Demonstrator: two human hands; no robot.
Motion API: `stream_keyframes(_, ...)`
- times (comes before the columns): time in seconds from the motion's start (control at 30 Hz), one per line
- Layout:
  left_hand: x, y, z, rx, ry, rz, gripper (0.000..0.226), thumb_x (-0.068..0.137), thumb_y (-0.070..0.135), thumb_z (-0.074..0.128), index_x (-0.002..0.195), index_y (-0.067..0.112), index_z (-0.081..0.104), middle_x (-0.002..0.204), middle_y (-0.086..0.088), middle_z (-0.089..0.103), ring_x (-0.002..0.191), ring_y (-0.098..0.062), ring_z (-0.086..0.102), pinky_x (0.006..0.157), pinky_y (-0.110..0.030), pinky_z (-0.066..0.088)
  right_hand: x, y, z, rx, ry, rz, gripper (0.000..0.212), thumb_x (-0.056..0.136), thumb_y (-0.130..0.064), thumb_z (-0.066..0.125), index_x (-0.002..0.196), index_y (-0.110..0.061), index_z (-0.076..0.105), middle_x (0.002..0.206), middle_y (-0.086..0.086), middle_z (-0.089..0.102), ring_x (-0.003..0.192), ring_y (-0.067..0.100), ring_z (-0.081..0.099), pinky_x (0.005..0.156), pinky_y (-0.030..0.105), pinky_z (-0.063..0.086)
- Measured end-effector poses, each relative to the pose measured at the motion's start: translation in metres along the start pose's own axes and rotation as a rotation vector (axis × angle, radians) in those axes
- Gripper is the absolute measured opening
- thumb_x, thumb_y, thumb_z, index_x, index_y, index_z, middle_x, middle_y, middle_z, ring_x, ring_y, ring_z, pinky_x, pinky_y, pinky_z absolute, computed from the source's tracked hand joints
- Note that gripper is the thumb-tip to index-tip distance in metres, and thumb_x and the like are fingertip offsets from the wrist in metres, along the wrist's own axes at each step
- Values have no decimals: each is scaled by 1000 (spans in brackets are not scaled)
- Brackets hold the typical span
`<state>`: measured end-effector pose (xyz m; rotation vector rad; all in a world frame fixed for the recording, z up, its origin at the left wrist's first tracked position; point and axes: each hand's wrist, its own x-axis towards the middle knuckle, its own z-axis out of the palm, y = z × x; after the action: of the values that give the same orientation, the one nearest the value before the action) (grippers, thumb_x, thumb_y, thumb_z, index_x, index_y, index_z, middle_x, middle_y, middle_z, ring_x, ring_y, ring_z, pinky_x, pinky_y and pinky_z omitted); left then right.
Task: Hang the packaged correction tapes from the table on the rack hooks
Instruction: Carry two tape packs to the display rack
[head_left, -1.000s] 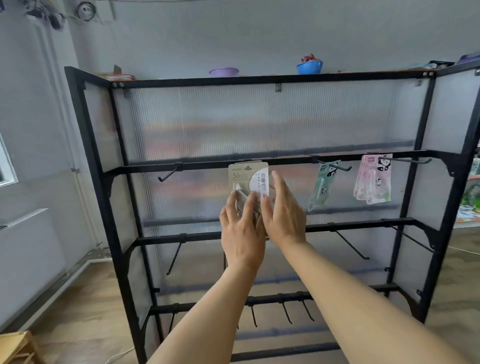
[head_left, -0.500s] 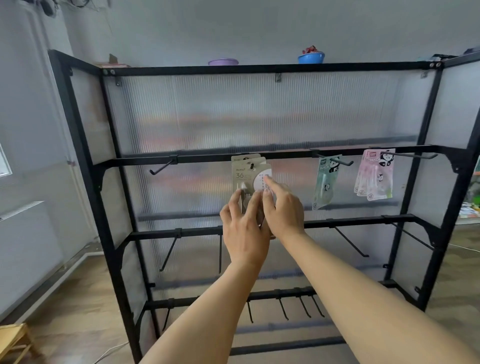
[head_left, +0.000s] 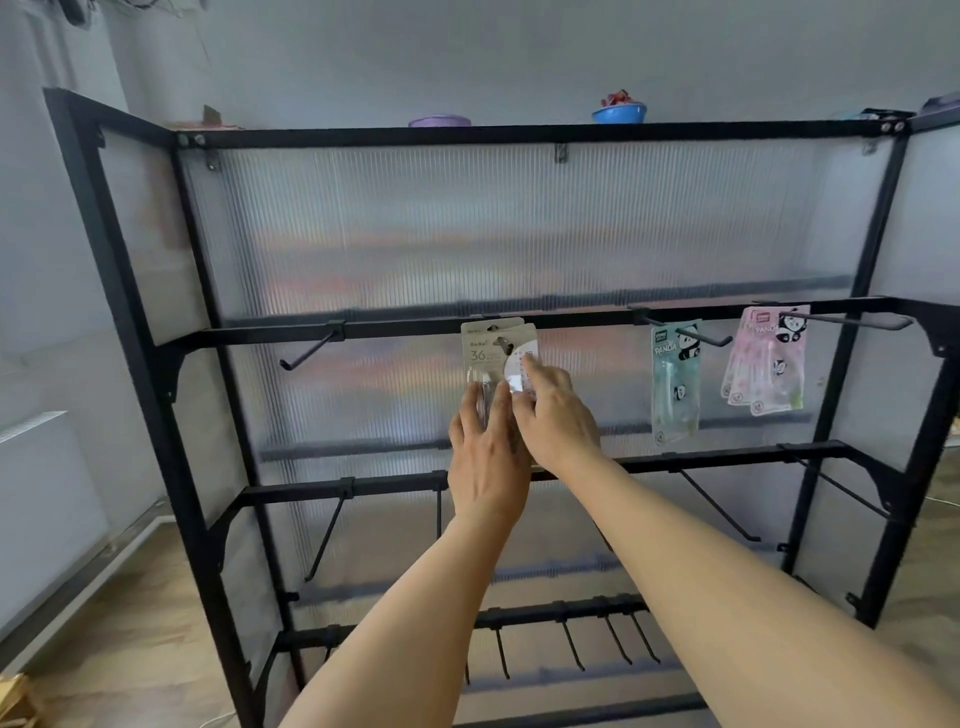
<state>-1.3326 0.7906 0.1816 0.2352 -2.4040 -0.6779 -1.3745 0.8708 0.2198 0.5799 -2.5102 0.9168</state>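
Note:
Beige packaged correction tapes (head_left: 488, 347) hang from a hook at the middle of the black rack's upper rail (head_left: 395, 328). My left hand (head_left: 488, 457) reaches up with straight fingers laid against the lower part of the packs. My right hand (head_left: 558, 415) is beside it, its index finger touching the front of the front pack. A green panda pack (head_left: 675, 384) and pink panda packs (head_left: 766, 364) hang on hooks further right. The table is out of view.
A bare hook (head_left: 306, 353) juts from the same rail to the left. More bare hooks stick out of the lower rails (head_left: 571, 644). A purple bowl (head_left: 439, 121) and a blue bowl (head_left: 619, 111) stand on top of the rack. A wooden stool (head_left: 15, 701) is at bottom left.
The beige packs went from held in front of the rail to hanging on the hook. My right hand shifted from flat against them to touching with its index finger.

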Motion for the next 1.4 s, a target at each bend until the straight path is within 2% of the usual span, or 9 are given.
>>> stream_keyframes(0.17, 28, -13, 10, -5, -34, 17, 68, 98, 31, 53, 155, 32, 14, 161, 1, 0, 142, -26, 16, 91, -41, 51, 26, 4, 19, -36, -17, 24, 53, 104, -38, 32, 154, -25, 18, 150, 3, 29, 116, 25, 55, 83, 33, 47)
stream_keyframes(0.33, 49, -23, 18, -5, -71, 34, 68, 99, 33, 51, 155, 32, 12, 161, 2, -4, 143, -25, 14, 93, -39, 48, 46, 8, 36, -59, 5, 53, 49, 103, -37, 34, 149, -22, 27, 145, 4, 33, 107, 25, 59, 71, 28, 43)
stream_keyframes(0.53, 59, -36, 25, 18, -93, 70, 69, 99, 30, 51, 155, 33, 11, 162, 2, -5, 144, -27, 14, 98, -43, 49, 50, 11, 45, -69, 22, 49, 45, 103, -36, 36, 145, -20, 32, 145, 3, 35, 107, 26, 59, 77, 33, 50)
stream_keyframes(0.67, 47, -49, 26, 57, -112, 39, 68, 100, 34, 48, 155, 33, 8, 163, 2, -4, 147, -25, 10, 107, -43, 43, 38, 18, 49, -128, -21, 22, 56, 102, -37, 37, 152, -23, 17, 151, 2, 29, 116, 27, 54, 86, 42, 52)
stream_keyframes(0.77, 28, -58, 24, 159, -156, -25, 66, 102, 37, 42, 155, 31, 4, 164, -1, -5, 150, -25, 2, 119, -42, 25, 24, 23, 51, -236, -60, 4, 61, 102, -40, 37, 154, -24, 10, 154, 3, 26, 123, 29, 49, 91, 44, 49)
stream_keyframes(0.87, 6, -66, 18, 235, -173, -90, 64, 103, 42, 38, 156, 29, 4, 164, -4, -3, 150, -27, 1, 121, -42, 13, 3, 28, 50, -319, -112, -65, 62, 102, -39, 36, 154, -22, 8, 154, 5, 27, 123, 29, 47, 91, 41, 47)
stream_keyframes(1.07, -69, -74, -1, 341, -213, -279, 64, 102, 45, 37, 156, 25, 6, 164, -7, 1, 150, -29, 4, 120, -43, 15, -62, 34, 50, -311, -268, -146, 61, 103, -38, 35, 154, -20, 8, 159, 6, 19, 134, 27, 39, 103, 39, 41)
stream_keyframes(1.23, -149, -90, -26, 357, -187, -460, 64, 102, 44, 39, 155, 28, 6, 163, -4, 1, 150, -27, 2, 121, -43, 13, -125, 24, 63, -246, -420, -203, 62, 102, -39, 39, 154, -23, 10, 159, 4, 19, 138, 25, 34, 105, 38, 39)
stream_keyframes(1.4, -228, -118, -65, 391, -136, -698, 61, 102, 46, 37, 155, 29, 12, 163, -4, 6, 149, -27, 5, 120, -41, 12, -182, -9, 87, -225, -616, -357, 60, 103, -41, 33, 155, -24, 7, 162, 3, 12, 143, 27, 26, 113, 41, 27)
